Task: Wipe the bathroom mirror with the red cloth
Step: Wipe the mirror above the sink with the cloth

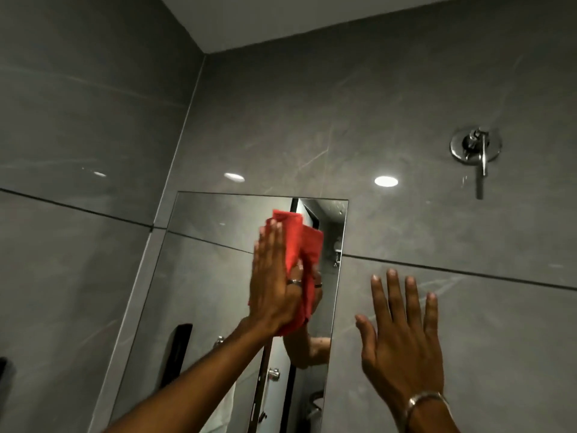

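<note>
The right hand (402,339) sits closest to the lens, low and to the right, raised with the palm facing the wall and all five fingers spread wide; it holds nothing, and whether it touches the tile cannot be told. A metal bracelet (424,401) circles its wrist.

Behind it the room is large grey stone-look wall tiles (437,89) with thin dark grout lines, two walls meeting in a corner at upper left beneath a pale ceiling (281,17). The glossy tile shows round reflections of ceiling lights.

A tall, narrow, frameless mirror (212,276) is fixed flat to the wall just right of the corner, running down out of the bottom of the view. It reflects grey tile, a dark door edge and some metal fittings.

The left hand (271,282) reaches up from the lower left with the fingers straight and together, pressing flat on the red cloth (304,254) against the glass in the mirror's upper half, towards its right side. The cloth is bunched, sticking out above and right of the fingers and below the heel of the hand. A ring (294,282) shows on this hand.

High on the right wall, well apart from the mirror, is a round chrome valve (474,148) with a lever hanging down.
</note>
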A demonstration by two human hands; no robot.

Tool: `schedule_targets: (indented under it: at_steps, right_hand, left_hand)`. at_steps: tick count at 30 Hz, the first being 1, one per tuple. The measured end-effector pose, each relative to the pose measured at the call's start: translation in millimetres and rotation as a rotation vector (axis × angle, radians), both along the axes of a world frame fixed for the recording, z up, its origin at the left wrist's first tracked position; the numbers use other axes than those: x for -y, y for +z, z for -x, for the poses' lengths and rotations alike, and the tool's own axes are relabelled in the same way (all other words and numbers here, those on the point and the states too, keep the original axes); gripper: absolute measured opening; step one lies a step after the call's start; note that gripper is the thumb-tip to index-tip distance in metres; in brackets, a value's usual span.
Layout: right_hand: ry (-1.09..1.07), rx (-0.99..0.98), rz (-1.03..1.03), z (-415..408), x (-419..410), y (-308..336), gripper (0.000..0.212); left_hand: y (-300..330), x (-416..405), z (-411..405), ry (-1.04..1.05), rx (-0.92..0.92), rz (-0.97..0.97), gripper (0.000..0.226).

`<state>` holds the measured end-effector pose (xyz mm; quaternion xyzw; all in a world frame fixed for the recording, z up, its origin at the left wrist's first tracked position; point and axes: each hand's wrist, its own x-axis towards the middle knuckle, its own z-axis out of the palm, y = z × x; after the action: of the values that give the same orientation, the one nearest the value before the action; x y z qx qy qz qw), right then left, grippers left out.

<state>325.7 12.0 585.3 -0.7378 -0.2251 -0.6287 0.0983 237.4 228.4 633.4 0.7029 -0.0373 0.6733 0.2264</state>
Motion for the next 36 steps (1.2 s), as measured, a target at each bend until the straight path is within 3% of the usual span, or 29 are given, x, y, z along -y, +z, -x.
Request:
schedule_targets:
  at_steps: [2,5,9,13,18,20,22,28,32,36]
  right_hand:
    - [0.004,0.032,-0.001,0,0,0,0.076]
    - [0.007,0.031,0.011,3,-1,2,0.078]
    - [0.021,0.023,0.082,5,5,10,0.080]
    - [0.018,0.062,0.166,3,17,58,0.070]
    - [-0.023,0.080,0.093,0,3,92,0.073]
    - [-0.023,0.087,0.083,-3,4,89,0.073]
    - [-0.017,0.089,0.077,-3,5,87,0.072]
    - [-0.021,0.094,0.081,-1,3,87,0.070]
    - [-0.029,0.112,0.078,-5,3,87,0.070]
    - [-0.022,0.111,0.050,-4,0,76,0.070]
  left_hand:
    - [21,7,-15,0.091,-0.066,-0.109,0.078]
    - [36,16,-26,0.257,-0.101,-0.116,0.082]
    - [53,20,-27,0.250,-0.089,-0.052,0.079]
    - [82,31,-29,0.277,-0.102,0.024,0.076]
    - [79,27,-27,0.346,-0.148,-0.472,0.076]
    - [62,21,-28,0.366,-0.146,-0.579,0.075]
    - [46,18,-28,0.348,-0.143,-0.523,0.076]
    - [68,47,-34,0.305,-0.147,-0.090,0.072]
    - [60,43,-38,0.314,-0.118,-0.225,0.070]
    - [-17,39,-42,0.261,-0.087,-0.268,0.068]
